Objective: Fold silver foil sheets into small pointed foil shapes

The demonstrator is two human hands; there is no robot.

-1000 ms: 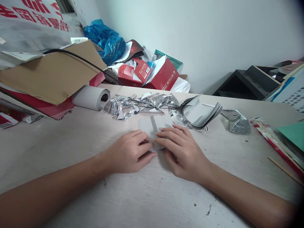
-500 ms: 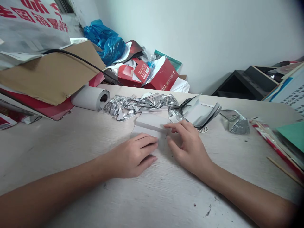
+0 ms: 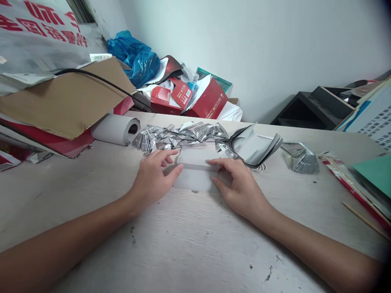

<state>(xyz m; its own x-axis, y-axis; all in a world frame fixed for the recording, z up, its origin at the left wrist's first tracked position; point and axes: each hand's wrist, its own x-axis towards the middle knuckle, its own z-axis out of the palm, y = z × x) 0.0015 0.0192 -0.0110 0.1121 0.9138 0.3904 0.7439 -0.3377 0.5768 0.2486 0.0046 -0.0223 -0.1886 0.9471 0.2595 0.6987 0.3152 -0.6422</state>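
A white paper sheet [image 3: 195,173] lies on the pale wooden table [image 3: 189,240], its far part folded toward me along a crease. My left hand [image 3: 152,177] pinches the sheet's left edge between thumb and fingers. My right hand [image 3: 240,187] holds the right edge, its fingertips on the folded flap. Just behind the sheet lies a heap of folded silver foil pieces [image 3: 180,136].
A stack of curled silver sheets [image 3: 255,146] and a folded foil piece [image 3: 301,158] lie to the right. A white paper roll [image 3: 116,129], cardboard [image 3: 67,95], red boxes [image 3: 189,97] and a blue bag [image 3: 134,57] crowd the back left. Coloured paper [image 3: 371,175] lies at the right edge.
My hands slid apart from the middle of the sheet to its two side edges, and the far part of the paper was folded over toward me.
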